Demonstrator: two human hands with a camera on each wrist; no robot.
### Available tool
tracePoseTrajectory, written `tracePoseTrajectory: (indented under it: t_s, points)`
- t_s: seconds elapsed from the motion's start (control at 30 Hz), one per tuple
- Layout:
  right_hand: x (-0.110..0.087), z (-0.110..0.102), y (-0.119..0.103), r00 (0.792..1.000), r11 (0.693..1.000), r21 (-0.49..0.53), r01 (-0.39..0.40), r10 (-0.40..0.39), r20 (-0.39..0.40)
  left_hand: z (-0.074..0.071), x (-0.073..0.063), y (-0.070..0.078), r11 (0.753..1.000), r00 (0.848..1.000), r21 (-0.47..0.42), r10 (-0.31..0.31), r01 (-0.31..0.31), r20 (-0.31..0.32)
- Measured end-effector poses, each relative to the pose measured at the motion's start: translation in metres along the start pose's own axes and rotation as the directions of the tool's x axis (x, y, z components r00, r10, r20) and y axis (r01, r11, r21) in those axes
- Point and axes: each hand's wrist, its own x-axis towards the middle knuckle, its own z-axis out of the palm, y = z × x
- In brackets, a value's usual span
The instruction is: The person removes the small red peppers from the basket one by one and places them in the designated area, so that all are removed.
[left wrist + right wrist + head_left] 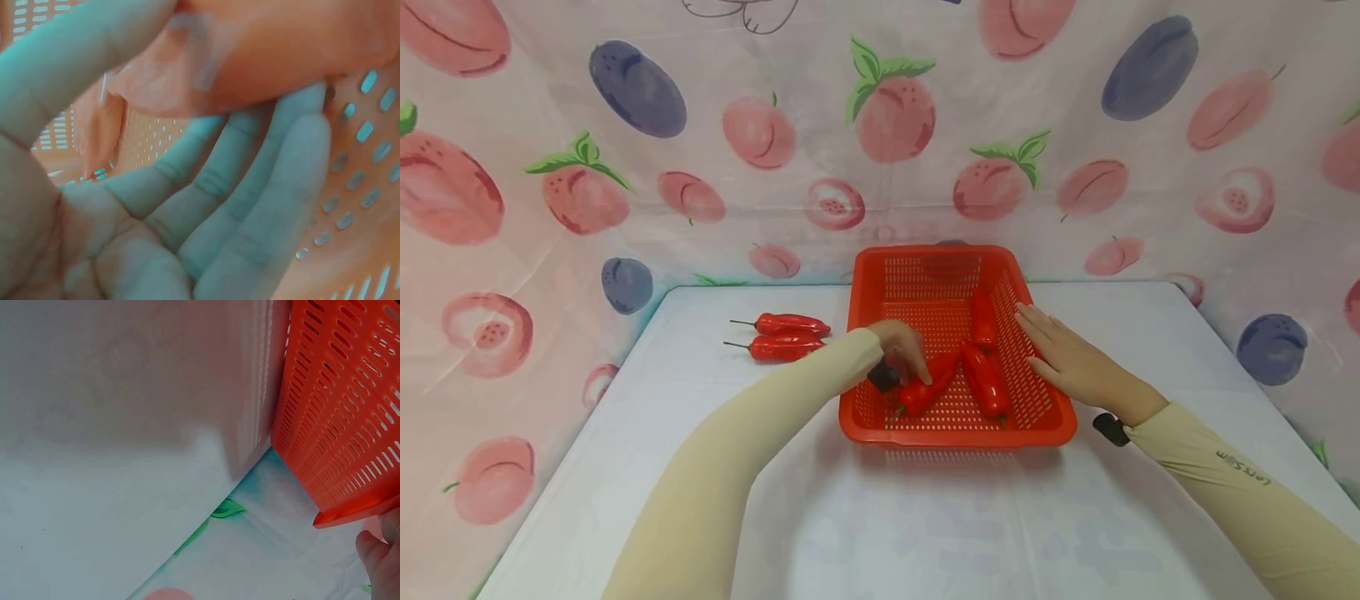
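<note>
A red plastic basket (955, 437) with slotted walls stands on the white table. Reaching inside it, my left hand (904, 346) holds a glossy red pepper (917, 398); in the left wrist view the thumb and curled fingers lie on either side of that pepper (262, 50). Two other red peppers, one at the middle right (987, 385) and one against the back right wall (982, 321), rest on the basket floor. My right hand (1078, 362) lies with straight fingers along the basket's right rim. Only a little of the right hand (378, 550) shows in the right wrist view.
Left of the basket, two red peppers with long stems lie side by side, an upper one (790, 324) and a lower one (784, 347). A fruit-printed cloth (700, 150) hangs behind the white table (700, 467).
</note>
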Motion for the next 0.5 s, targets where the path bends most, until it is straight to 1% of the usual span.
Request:
tracePoseTrajectory:
  t_s: [0.03,0.07,0.17,0.27,0.3,0.4,0.5]
  points:
    - [0.0000,0.0002,0.0002,1.000,1.000,0.001,0.001,-0.001,0.000,-0.0005,-0.0008,-0.0007,1.000,1.000,-0.016,-0.005,0.005,-0.018]
    - [-0.0001,0.0004,0.0003,1.000,1.000,0.003,0.002,-0.002,0.000,-0.0018,0.0043,-0.0034,1.000,0.999,-0.031,-0.009,0.007,-0.037]
    - [-0.0003,0.0009,0.0010,1.000,1.000,0.005,0.006,-0.006,-0.001,-0.0027,0.0031,-0.0054,0.998,0.997,-0.064,-0.012,0.007,-0.082]
    - [-0.0004,0.0016,0.0014,1.000,1.000,0.006,0.012,-0.012,-0.008,-0.0029,0.0032,-0.0060,0.997,0.994,-0.076,0.000,-0.008,-0.106]
    - [-0.0003,0.0018,0.0015,1.000,1.000,0.005,0.014,-0.014,-0.012,-0.0018,-0.0024,-0.0041,0.997,0.993,-0.074,0.004,-0.013,-0.115]
    - [-0.0002,0.0020,0.0012,1.000,1.000,0.001,0.017,-0.017,-0.020,-0.0009,-0.0015,-0.0036,0.998,0.990,-0.061,0.028,-0.036,-0.138]
    - [-0.0003,0.0014,0.0007,1.000,1.000,0.002,0.012,-0.012,-0.021,0.0001,-0.0009,-0.0033,0.995,0.984,-0.082,0.036,-0.051,-0.175]
